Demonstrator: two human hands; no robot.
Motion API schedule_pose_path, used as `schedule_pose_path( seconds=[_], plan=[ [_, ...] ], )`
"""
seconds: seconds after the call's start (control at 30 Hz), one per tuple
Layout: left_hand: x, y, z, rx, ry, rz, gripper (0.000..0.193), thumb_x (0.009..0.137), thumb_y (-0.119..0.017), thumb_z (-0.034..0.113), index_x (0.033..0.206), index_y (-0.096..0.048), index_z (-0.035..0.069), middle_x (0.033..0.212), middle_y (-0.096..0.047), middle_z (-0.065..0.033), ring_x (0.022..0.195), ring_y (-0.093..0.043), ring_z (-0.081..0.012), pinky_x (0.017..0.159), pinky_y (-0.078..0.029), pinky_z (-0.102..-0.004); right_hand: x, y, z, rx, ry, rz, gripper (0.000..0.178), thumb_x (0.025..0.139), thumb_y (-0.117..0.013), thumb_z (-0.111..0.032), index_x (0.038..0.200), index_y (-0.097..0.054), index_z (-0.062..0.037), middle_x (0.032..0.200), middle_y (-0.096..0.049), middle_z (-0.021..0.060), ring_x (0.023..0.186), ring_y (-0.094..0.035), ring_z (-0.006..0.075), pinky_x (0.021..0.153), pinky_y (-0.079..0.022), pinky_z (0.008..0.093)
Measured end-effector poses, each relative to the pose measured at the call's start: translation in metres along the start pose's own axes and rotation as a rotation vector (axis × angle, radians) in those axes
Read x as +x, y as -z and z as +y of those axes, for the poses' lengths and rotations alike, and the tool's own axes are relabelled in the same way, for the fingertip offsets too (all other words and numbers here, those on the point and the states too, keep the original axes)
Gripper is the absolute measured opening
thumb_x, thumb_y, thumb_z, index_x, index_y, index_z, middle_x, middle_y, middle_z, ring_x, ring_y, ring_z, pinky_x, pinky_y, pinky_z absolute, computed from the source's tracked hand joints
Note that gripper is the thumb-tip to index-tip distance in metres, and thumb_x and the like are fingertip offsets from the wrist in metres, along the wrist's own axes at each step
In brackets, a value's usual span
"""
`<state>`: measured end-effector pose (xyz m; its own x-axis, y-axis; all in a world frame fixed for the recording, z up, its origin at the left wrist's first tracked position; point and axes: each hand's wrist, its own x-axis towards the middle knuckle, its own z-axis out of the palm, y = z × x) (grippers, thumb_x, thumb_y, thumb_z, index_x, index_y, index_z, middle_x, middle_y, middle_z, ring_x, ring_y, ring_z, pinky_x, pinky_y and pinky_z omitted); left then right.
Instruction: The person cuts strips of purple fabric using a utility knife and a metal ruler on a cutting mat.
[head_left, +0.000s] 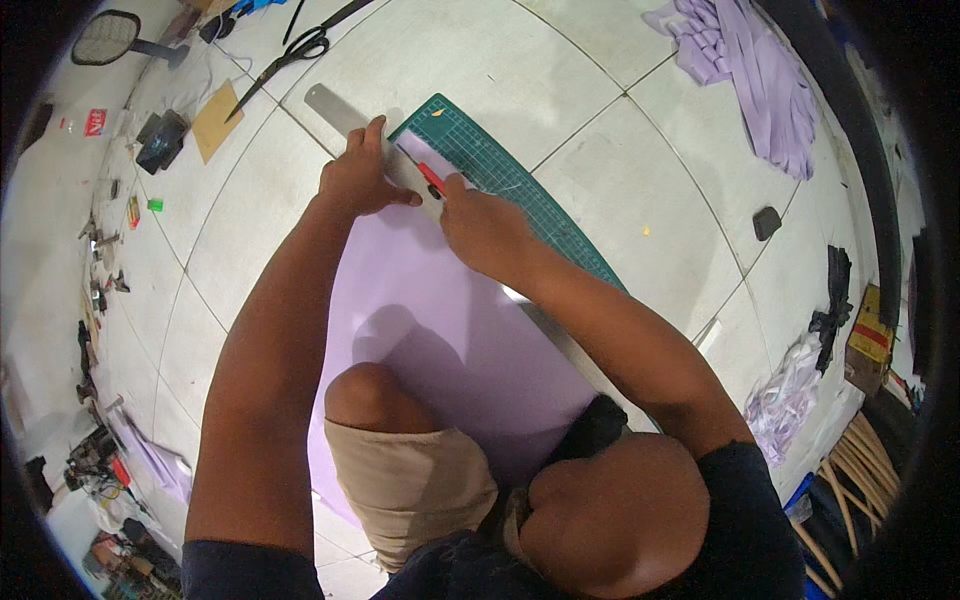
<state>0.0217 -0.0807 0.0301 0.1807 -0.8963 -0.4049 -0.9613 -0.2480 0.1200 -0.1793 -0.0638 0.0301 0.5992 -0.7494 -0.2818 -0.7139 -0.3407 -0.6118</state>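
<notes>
Light purple fabric lies on the floor in front of me and passes beneath my knees. A green cutting mat with a grid shows along the fabric's right side. A long metal ruler lies across the fabric's edge, its rounded end poking out at the far left. My left hand presses down on the ruler with thumb and fingers spread. My right hand is closed round a red utility knife, whose tip points at the fabric strip over the mat, beside the ruler.
Large black scissors lie at the far left, near a brown card and a black object. Purple strips are heaped at the far right. A small black block sits at right; wooden sticks lean below it.
</notes>
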Motion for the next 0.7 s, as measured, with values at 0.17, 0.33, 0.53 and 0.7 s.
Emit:
schedule_pose_path(
  seconds=[0.17,0.33,0.53,0.7],
  plan=[
    [-0.003,0.007,0.006,-0.047,-0.006,-0.016,0.127,0.054,-0.096,0.044,0.154,-0.021,0.018,0.142,-0.045,-0.0198,0.121,-0.060,-0.0341,0.102,-0.050,-0.0464,0.019,-0.011,-0.003,-0.022,-0.016,0.037,0.022,0.095,-0.049,-0.014,0.106,-0.047,0.0046,0.083,-0.068,0.0251,0.078,-0.069,0.0411,0.069,-0.055,0.0498],
    [-0.002,0.005,-0.001,0.013,-0.064,-0.058,0.109,0.059,-0.094,0.041,0.148,-0.031,0.031,0.137,-0.046,-0.0216,0.120,-0.059,-0.0362,0.109,-0.041,-0.0549,0.021,-0.009,-0.008,-0.045,-0.021,0.020,0.021,0.094,-0.050,-0.013,0.106,-0.049,0.0036,0.084,-0.069,0.0246,0.078,-0.070,0.0406,0.069,-0.056,0.0500],
    [-0.002,0.006,0.000,0.060,-0.115,-0.072,0.095,0.063,-0.091,0.044,0.144,-0.041,0.035,0.134,-0.046,-0.0207,0.122,-0.058,-0.0370,0.108,-0.039,-0.0577,0.023,-0.006,-0.008,-0.076,0.064,0.081,0.021,0.093,-0.050,-0.013,0.106,-0.052,0.0035,0.087,-0.069,0.0257,0.079,-0.071,0.0402,0.070,-0.056,0.0505],
    [0.000,0.009,0.001,0.036,-0.110,-0.091,0.094,0.064,-0.090,0.046,0.144,-0.042,0.037,0.136,-0.045,-0.0218,0.121,-0.058,-0.0380,0.107,-0.040,-0.0561,0.028,0.008,-0.009,-0.032,0.014,-0.010,0.025,0.093,-0.047,-0.012,0.112,-0.050,0.0049,0.089,-0.068,0.0260,0.082,-0.068,0.0431,0.072,-0.054,0.0520]
  ],
)
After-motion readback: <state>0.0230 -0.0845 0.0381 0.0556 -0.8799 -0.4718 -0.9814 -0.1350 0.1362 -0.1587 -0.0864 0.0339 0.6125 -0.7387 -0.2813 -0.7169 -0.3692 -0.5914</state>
